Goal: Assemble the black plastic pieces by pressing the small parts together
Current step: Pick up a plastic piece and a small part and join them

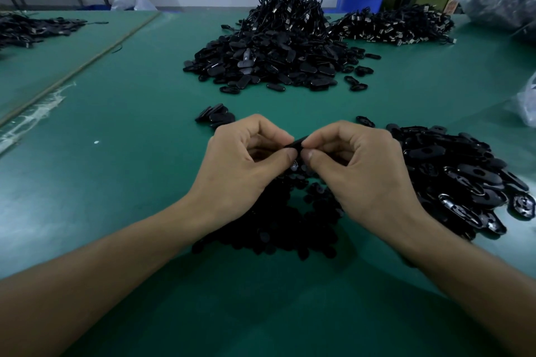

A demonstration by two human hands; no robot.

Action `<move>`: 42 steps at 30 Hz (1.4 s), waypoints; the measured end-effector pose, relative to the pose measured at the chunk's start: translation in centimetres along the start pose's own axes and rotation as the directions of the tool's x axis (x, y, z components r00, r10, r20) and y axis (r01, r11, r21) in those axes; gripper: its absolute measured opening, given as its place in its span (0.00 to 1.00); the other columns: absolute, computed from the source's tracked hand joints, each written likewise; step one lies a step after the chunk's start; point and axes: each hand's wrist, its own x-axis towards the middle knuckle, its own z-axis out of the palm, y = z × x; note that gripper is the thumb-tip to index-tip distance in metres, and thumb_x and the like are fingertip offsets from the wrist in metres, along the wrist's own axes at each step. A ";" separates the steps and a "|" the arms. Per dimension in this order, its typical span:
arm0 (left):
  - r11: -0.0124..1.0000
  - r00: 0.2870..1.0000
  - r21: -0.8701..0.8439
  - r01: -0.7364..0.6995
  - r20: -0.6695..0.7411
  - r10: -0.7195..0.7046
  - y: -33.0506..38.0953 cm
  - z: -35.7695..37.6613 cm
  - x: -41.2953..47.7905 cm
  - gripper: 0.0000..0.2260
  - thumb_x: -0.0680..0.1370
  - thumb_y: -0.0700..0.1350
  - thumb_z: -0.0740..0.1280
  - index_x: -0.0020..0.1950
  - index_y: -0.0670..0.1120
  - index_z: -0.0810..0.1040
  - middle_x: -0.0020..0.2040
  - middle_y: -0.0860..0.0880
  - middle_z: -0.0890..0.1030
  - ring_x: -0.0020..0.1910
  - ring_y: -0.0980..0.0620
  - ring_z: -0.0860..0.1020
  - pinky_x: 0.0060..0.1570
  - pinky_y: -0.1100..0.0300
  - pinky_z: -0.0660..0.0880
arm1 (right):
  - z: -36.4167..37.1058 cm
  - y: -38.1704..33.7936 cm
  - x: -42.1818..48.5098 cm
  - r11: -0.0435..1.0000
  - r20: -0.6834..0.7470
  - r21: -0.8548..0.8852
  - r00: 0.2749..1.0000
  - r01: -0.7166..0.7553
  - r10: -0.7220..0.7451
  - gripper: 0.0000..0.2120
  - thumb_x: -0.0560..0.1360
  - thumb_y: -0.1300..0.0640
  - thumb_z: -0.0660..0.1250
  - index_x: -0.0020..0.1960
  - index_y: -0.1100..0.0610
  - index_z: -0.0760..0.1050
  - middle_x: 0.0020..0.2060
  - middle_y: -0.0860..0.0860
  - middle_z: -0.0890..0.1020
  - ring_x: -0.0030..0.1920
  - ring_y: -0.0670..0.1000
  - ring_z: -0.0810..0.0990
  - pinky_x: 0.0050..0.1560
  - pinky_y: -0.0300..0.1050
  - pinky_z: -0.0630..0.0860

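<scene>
Both hands are up over the green table (pixel 130 159). The left hand (pixel 246 159) and right hand (pixel 356 165) meet tip to tip. The thumb and forefinger of each are curled in and clamped on one small black plastic piece (pixel 295 143), which spans the narrow gap between the two sets of fingertips (pixel 312 155) and is held clear of the table. The remaining fingers are tucked towards the palms. The piece is mostly covered, so I cannot tell its shape or whether it is one part or two. Directly below the fingers and wrists lies a loose dark pile (pixel 269 229) of small black parts (dim here, outlines hard to read). Just right of the right-hand knuckles is a glossier heap of oval shells (pixel 464 177). Just beyond the left-hand knuckles sits a small cluster (pixel 217 117) of the same ovals. Well beyond the fingertips are a large mound (pixel 269 61) of ovals topped with tangled cables, then a spread of metal-tipped cable ends (pixel 391 24). A blue bin (pixel 361 0) stands at the far edge.
</scene>
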 end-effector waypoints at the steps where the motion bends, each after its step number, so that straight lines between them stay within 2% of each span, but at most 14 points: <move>1: 1.000 1.000 0.000 0.000 0.001 0.000 0.0 0.0 0.0 0.06 0.71 0.39 0.75 0.43 0.48 0.81 0.38 0.50 0.86 0.38 0.55 0.84 0.42 0.64 0.79 | 0.0 0.0 0.0 1.000 -0.006 0.001 1.000 0.003 -0.003 0.08 0.74 0.60 0.74 0.42 0.47 0.81 0.37 0.40 0.85 0.39 0.42 0.84 0.44 0.43 0.82; 5: 1.000 1.000 0.017 0.000 -0.015 0.000 0.1 0.1 0.0 0.04 0.70 0.43 0.74 0.42 0.49 0.81 0.39 0.50 0.86 0.40 0.53 0.85 0.45 0.59 0.81 | 0.2 -0.1 -0.2 0.999 -0.013 -0.024 0.999 0.031 -0.031 0.09 0.75 0.61 0.73 0.42 0.47 0.81 0.38 0.39 0.84 0.39 0.42 0.83 0.43 0.41 0.81; 8: 1.000 1.000 0.026 -0.010 -0.014 0.011 0.1 0.1 -0.1 0.05 0.70 0.42 0.74 0.43 0.50 0.81 0.40 0.50 0.86 0.41 0.53 0.85 0.45 0.59 0.81 | 0.1 -0.2 -0.3 0.997 -0.009 -0.055 0.999 0.047 -0.047 0.10 0.75 0.62 0.73 0.43 0.47 0.82 0.38 0.39 0.84 0.38 0.41 0.83 0.42 0.40 0.81; 14: 1.000 1.000 0.026 -0.014 -0.008 0.014 0.1 0.1 -0.1 0.06 0.72 0.39 0.74 0.43 0.49 0.81 0.40 0.50 0.86 0.40 0.54 0.85 0.44 0.61 0.81 | 0.0 -0.2 -0.2 0.993 -0.039 -0.085 0.996 0.076 -0.080 0.10 0.73 0.62 0.74 0.42 0.47 0.83 0.35 0.40 0.83 0.40 0.40 0.82 0.42 0.30 0.75; 19: 1.000 1.000 0.018 0.006 -0.020 -0.006 0.2 0.2 -0.1 0.04 0.72 0.43 0.73 0.44 0.49 0.81 0.39 0.50 0.86 0.38 0.55 0.84 0.42 0.61 0.79 | 0.3 0.0 -0.2 0.996 -0.022 -0.062 0.997 0.066 -0.068 0.09 0.75 0.62 0.72 0.44 0.48 0.82 0.36 0.40 0.84 0.40 0.41 0.82 0.43 0.32 0.77; 25: 0.999 0.999 -0.040 0.031 -0.019 -0.031 0.3 0.3 -0.1 0.05 0.71 0.43 0.74 0.45 0.48 0.81 0.39 0.49 0.86 0.37 0.54 0.84 0.42 0.61 0.80 | 0.7 0.0 -0.4 0.998 -0.057 -0.045 0.997 0.040 -0.043 0.11 0.77 0.59 0.71 0.43 0.43 0.77 0.43 0.36 0.82 0.41 0.40 0.81 0.40 0.30 0.76; 29: 0.997 0.999 -0.067 0.031 -0.019 -0.033 0.3 0.3 -0.2 0.05 0.70 0.42 0.74 0.45 0.47 0.81 0.39 0.48 0.86 0.38 0.53 0.85 0.42 0.60 0.81 | 0.8 0.1 -0.4 0.999 -0.058 -0.009 0.998 0.040 -0.040 0.11 0.76 0.60 0.72 0.43 0.44 0.79 0.40 0.37 0.83 0.39 0.42 0.82 0.41 0.35 0.79; 34: 0.999 0.999 -0.027 0.020 -0.024 -0.021 0.1 0.2 -0.3 0.05 0.71 0.43 0.74 0.45 0.48 0.81 0.40 0.49 0.86 0.39 0.51 0.85 0.44 0.56 0.83 | 0.6 0.2 -0.5 0.998 -0.080 0.013 0.995 0.062 -0.061 0.10 0.74 0.62 0.74 0.44 0.46 0.84 0.37 0.38 0.85 0.38 0.41 0.84 0.40 0.36 0.81; 36: 1.000 0.999 0.002 0.002 -0.032 -0.002 0.0 0.2 -0.2 0.05 0.72 0.43 0.73 0.44 0.50 0.80 0.40 0.51 0.86 0.40 0.53 0.85 0.44 0.59 0.81 | 0.6 0.2 -0.6 0.998 -0.087 0.012 0.994 0.067 -0.066 0.09 0.74 0.63 0.74 0.46 0.49 0.86 0.37 0.38 0.85 0.38 0.39 0.84 0.42 0.34 0.80; 39: 0.997 0.998 0.070 -0.034 -0.044 0.037 -0.2 0.1 -0.2 0.07 0.72 0.44 0.73 0.43 0.55 0.79 0.40 0.54 0.85 0.39 0.56 0.84 0.42 0.64 0.78 | 0.8 0.1 -0.7 0.996 -0.074 -0.023 0.993 0.087 -0.089 0.09 0.74 0.62 0.74 0.50 0.50 0.86 0.38 0.39 0.85 0.40 0.40 0.84 0.43 0.37 0.81; 42: 0.992 0.997 0.116 -0.045 -0.051 0.051 -0.3 0.1 -0.2 0.07 0.71 0.45 0.73 0.43 0.56 0.78 0.39 0.56 0.85 0.38 0.56 0.83 0.40 0.64 0.77 | 0.8 0.0 -0.8 0.991 -0.031 -0.061 0.992 0.123 -0.125 0.09 0.76 0.63 0.72 0.52 0.52 0.86 0.39 0.40 0.85 0.40 0.40 0.84 0.43 0.36 0.80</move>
